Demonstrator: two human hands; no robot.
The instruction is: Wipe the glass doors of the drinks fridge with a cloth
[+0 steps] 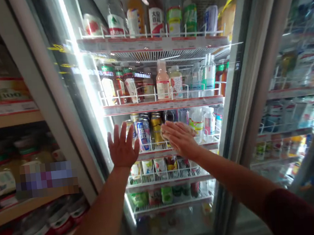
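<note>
I face a lit drinks fridge with a glass door (93, 101). My left hand (123, 149) lies flat on the glass with its fingers spread, in front of the shelf of cans (144, 133). Just to its right, at the same height, my right hand (180, 139) presses a pale cloth (166, 128) against the glass. Only the cloth's edge shows beyond the fingers. Behind the glass stand rows of bottles (163, 81) on wire shelves.
An open wooden shelf unit (8, 120) with jars and bottles stands to the left. The fridge's grey door frame (236, 86) runs down on the right, and beyond it is a second glass-fronted fridge (297, 91) full of drinks.
</note>
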